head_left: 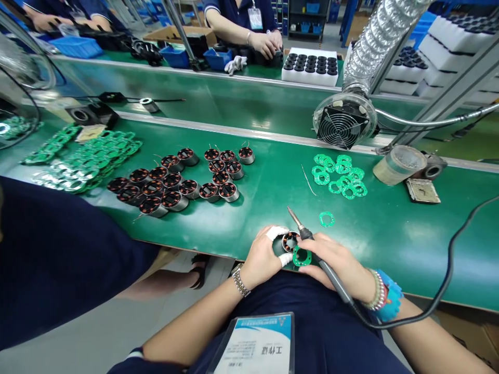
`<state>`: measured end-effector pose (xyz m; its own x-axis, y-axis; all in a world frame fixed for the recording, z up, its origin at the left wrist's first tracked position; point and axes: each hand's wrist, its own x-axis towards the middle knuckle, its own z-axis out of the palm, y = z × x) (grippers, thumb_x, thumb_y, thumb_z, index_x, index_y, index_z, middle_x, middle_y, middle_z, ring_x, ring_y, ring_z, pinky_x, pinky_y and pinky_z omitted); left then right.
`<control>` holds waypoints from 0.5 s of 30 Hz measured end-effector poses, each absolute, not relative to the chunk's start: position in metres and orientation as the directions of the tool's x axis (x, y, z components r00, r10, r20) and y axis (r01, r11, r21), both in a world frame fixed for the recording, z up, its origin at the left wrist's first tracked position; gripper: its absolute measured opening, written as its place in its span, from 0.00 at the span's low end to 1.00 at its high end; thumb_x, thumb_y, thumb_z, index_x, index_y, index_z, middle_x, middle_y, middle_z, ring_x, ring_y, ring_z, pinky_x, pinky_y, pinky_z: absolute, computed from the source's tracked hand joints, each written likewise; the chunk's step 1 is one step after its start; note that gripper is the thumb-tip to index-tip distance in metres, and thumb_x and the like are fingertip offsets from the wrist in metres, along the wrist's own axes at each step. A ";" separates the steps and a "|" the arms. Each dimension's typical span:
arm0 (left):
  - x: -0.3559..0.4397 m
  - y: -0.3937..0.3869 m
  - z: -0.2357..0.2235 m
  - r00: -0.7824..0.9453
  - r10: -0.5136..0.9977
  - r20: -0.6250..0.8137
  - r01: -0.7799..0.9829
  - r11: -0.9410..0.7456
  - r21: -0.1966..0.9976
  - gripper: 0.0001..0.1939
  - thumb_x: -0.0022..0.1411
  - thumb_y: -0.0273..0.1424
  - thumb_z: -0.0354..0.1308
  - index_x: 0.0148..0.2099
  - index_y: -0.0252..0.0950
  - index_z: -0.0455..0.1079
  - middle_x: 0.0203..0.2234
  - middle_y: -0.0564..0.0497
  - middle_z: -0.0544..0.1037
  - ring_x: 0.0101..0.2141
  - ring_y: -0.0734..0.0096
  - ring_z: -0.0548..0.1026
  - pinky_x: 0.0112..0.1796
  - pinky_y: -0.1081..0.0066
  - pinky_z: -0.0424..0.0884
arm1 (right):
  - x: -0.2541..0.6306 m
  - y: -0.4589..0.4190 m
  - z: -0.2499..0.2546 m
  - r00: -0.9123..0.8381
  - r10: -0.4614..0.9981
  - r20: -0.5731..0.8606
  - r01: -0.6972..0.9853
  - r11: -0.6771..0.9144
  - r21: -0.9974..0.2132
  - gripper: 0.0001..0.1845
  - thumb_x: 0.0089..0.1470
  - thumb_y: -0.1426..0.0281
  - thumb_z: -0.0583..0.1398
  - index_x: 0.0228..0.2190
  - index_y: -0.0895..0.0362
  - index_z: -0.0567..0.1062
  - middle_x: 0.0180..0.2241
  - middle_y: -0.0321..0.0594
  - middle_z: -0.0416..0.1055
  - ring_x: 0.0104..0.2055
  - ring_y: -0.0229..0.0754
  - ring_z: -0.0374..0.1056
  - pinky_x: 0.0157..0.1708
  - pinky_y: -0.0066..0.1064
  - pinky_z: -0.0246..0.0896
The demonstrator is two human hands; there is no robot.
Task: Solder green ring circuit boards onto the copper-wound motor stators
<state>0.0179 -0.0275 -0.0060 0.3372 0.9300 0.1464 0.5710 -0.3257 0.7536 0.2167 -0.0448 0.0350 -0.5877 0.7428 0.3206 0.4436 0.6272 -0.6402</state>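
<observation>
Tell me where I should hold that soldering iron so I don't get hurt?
Hold the black handle of the soldering iron, where the right hand wraps it, coming from the back end. That thick, rounded part fits the fingers. The thin metal tip sticks out at the front and may be hot, so keep your fingers behind it.

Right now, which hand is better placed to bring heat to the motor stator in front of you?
Probably the right: the right hand grips the soldering iron, its tip close to the motor stator. The left hand is occupied, holding that stator with white-capped fingers.
</observation>
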 end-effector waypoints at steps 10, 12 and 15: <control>0.018 -0.028 -0.005 0.332 0.930 0.157 0.582 -0.333 0.742 0.21 0.44 0.28 0.64 0.42 0.35 0.65 0.37 0.46 0.74 0.40 0.60 0.72 0.41 0.60 0.69 | 0.216 -0.043 0.039 -0.672 0.707 0.222 0.485 0.646 -0.590 0.17 0.56 0.73 0.56 0.48 0.57 0.63 0.39 0.46 0.65 0.44 0.47 0.61 0.41 0.40 0.64; 0.019 -0.028 -0.006 0.326 0.931 0.166 0.582 -0.336 0.741 0.20 0.45 0.28 0.64 0.42 0.35 0.65 0.38 0.46 0.74 0.40 0.60 0.72 0.42 0.60 0.69 | 0.212 -0.041 0.034 -0.597 0.749 0.287 0.456 0.611 -0.648 0.19 0.54 0.69 0.59 0.47 0.57 0.62 0.40 0.46 0.65 0.44 0.46 0.61 0.42 0.40 0.64; 0.020 -0.028 -0.007 0.322 0.926 0.199 0.584 -0.359 0.728 0.19 0.44 0.28 0.63 0.41 0.35 0.66 0.36 0.46 0.74 0.39 0.59 0.72 0.42 0.59 0.69 | 0.201 -0.039 0.021 -0.437 0.825 0.357 0.431 0.541 -0.722 0.21 0.52 0.65 0.61 0.46 0.56 0.62 0.38 0.43 0.65 0.40 0.44 0.63 0.40 0.37 0.64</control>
